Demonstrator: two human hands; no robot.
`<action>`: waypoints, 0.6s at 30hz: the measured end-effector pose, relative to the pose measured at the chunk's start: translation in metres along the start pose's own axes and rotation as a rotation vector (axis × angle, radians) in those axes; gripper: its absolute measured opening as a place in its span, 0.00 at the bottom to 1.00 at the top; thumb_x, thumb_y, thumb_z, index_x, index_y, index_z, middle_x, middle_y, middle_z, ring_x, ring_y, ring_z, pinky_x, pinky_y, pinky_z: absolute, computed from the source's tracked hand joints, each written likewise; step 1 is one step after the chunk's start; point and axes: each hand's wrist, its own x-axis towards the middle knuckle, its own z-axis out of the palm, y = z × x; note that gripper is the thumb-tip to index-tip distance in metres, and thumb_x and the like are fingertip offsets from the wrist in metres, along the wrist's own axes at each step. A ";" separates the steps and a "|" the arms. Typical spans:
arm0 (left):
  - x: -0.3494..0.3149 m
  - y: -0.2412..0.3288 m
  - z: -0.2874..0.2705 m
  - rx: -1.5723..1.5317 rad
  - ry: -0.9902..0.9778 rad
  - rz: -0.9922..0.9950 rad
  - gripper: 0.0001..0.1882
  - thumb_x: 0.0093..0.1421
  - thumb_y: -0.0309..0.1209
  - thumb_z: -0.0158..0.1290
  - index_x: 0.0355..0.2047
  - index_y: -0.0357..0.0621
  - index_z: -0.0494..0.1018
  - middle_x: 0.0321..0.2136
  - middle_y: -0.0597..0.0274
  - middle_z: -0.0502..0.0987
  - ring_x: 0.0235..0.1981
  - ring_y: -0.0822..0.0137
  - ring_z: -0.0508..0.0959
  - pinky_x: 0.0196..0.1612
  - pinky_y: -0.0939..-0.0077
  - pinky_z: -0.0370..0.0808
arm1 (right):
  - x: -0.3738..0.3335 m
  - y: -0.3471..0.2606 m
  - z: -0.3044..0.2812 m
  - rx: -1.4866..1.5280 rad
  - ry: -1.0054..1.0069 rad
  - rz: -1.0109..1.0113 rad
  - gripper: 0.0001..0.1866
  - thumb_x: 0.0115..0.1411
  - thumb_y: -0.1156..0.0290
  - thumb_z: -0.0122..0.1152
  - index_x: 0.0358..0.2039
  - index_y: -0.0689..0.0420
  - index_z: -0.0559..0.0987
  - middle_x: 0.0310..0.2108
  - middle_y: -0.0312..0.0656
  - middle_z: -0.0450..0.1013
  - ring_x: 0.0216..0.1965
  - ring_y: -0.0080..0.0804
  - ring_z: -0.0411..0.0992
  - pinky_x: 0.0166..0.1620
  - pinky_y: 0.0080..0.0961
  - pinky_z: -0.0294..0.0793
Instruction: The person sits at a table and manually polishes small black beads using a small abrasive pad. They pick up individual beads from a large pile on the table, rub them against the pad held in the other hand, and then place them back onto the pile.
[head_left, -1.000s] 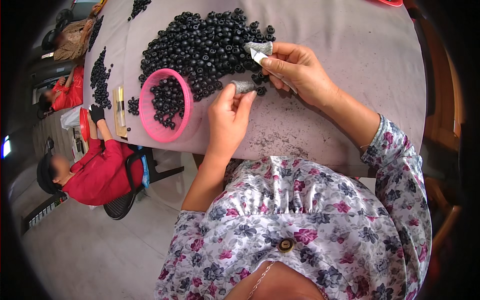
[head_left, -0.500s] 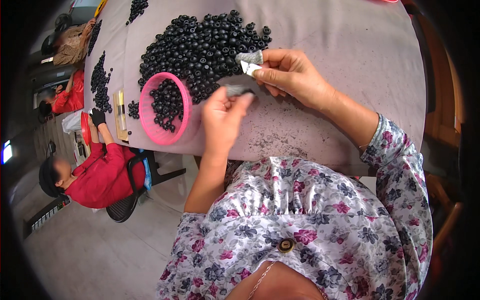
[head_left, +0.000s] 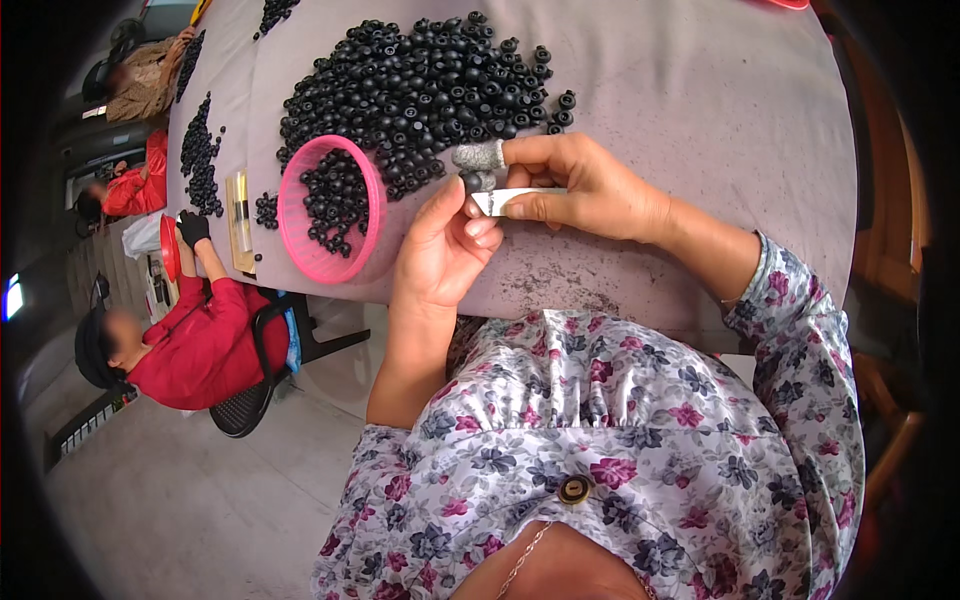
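My left hand [head_left: 440, 245] is closed on a small round black rubber-like part [head_left: 474, 182], pinched at the fingertips. My right hand [head_left: 600, 195] grips a flat white blade-like tool [head_left: 510, 201] with a slanted tip, which lies right against the black part. A grey knitted finger cover [head_left: 478, 155] is on my right index finger, stretched just above the part. Beyond my hands spreads a large pile of similar black parts [head_left: 400, 90], some with a hole and a rim. To the left stands a tilted pink basket [head_left: 375, 215] holding more of them.
A grey cloth [head_left: 700, 120] covers the table, with dark crumbs [head_left: 570, 285] near its front edge. Smaller black piles [head_left: 202, 165] and a clear-topped flat box [head_left: 240, 220] lie at the left. A co-worker in red [head_left: 215, 345] sits there on a black chair.
My left hand, blurred and lower before, now holds a black part up against the white tool. My right hand has come down slightly, and its tool points left at the part.
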 end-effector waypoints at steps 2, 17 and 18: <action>-0.001 0.000 -0.002 0.006 -0.029 -0.011 0.10 0.67 0.37 0.51 0.37 0.43 0.72 0.24 0.69 0.68 0.23 0.74 0.69 0.27 0.79 0.65 | 0.000 0.000 -0.002 0.020 -0.023 0.029 0.21 0.60 0.74 0.63 0.54 0.62 0.74 0.28 0.31 0.73 0.25 0.14 0.66 0.28 0.13 0.68; -0.005 -0.002 -0.010 -0.002 -0.080 -0.035 0.11 0.67 0.37 0.50 0.42 0.42 0.71 0.24 0.69 0.68 0.23 0.74 0.68 0.27 0.80 0.64 | 0.002 0.003 -0.005 0.094 -0.084 0.034 0.15 0.60 0.75 0.62 0.48 0.63 0.77 0.27 0.29 0.73 0.24 0.12 0.65 0.26 0.12 0.66; -0.005 -0.002 -0.009 -0.008 -0.084 -0.038 0.11 0.67 0.37 0.50 0.42 0.42 0.71 0.24 0.69 0.68 0.23 0.74 0.68 0.27 0.80 0.64 | 0.002 0.003 -0.005 0.106 -0.092 0.034 0.14 0.60 0.75 0.62 0.47 0.63 0.78 0.27 0.29 0.73 0.23 0.12 0.65 0.25 0.12 0.66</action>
